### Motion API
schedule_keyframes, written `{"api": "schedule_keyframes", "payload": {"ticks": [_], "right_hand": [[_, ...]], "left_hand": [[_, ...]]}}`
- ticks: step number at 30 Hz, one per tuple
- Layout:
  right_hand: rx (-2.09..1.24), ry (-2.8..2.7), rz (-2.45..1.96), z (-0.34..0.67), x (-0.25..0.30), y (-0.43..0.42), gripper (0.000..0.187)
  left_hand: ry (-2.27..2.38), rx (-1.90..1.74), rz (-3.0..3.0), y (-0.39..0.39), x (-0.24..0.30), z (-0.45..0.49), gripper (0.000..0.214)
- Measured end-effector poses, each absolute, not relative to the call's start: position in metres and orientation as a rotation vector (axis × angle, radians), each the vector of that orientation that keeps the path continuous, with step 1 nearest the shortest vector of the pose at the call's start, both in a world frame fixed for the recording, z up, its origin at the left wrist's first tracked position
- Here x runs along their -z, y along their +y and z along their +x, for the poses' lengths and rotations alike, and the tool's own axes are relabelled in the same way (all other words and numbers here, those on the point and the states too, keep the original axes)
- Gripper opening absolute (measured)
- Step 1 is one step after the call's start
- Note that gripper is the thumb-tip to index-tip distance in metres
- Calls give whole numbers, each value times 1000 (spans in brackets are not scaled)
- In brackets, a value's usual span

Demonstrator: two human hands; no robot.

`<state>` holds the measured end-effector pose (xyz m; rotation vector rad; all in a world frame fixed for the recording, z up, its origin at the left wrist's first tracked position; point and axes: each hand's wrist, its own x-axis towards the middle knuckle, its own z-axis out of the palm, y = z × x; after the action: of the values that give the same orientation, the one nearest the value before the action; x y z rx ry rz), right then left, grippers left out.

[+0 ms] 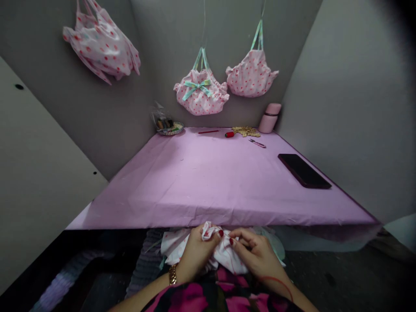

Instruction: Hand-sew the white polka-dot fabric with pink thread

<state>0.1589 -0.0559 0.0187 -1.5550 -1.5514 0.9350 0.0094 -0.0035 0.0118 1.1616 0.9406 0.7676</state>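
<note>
**Both hands on the dotted cloth, below the tabletop's near edge**

I see both hands working low in the frame, under and in front of the near edge of the tabletop [211, 182], over the person's lap. The left hand [196, 253], with a gold bracelet [173, 274] at the wrist, has its grip closed on a bunched white cloth [175, 245] with red dots, and a fold pokes up between thumb and fingers. The right hand [256, 255] sits just beside it. Its thumb and forefinger are pinched tight against the same cloth, and a red thread [279, 279] runs from that pinch back along the wrist. I think there is a needle in the pinch, but the view is too small for me to tell.

The near edge of the lilac cover hangs just above the knuckles, so room upward is tight. To the left and right of the hands the space is open and dark.

Grey walls close in on the tabletop at the left, back and right. Its wide middle is bare. A dark phone [303, 170] lies near the right edge. Along the back edge are a dish [167, 125] holding a clear bag, a red pencil [208, 131], a red spool [229, 134], a beige woven piece [246, 131], small snips [257, 143] and a pink bottle [269, 118] in the right corner.

Three dotted pouches [200, 93] hang on the walls above. At this size I cannot read any lettering on the bottle.
</note>
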Motion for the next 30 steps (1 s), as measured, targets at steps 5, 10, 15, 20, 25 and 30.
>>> {"api": "schedule_keyframes", "payload": {"ticks": [5, 10, 15, 20, 25, 30], "right_hand": [[-1025, -1475, -1514, 160, -13, -55, 26], [-1191, -1309, -1410, 161, -5, -54, 30], [-1376, -1079, -1299, 163, 7, -54, 36], [-1507, -922, -1233, 167, 13, -52, 36], [-1581, -946, -1234, 170, 14, -50, 39], [-1604, -967, -1183, 168, 10, -50, 41]], "left_hand": [[915, -738, 1145, -3, -11, 9, 34], [895, -725, 1125, -3, -15, 10, 34], [873, -714, 1110, -2, -13, 10, 31], [821, -674, 1074, -2, -13, 10, 32], [795, -642, 1076, -2, -16, 10, 33], [767, -645, 1086, -3, -15, 9, 32]]}}
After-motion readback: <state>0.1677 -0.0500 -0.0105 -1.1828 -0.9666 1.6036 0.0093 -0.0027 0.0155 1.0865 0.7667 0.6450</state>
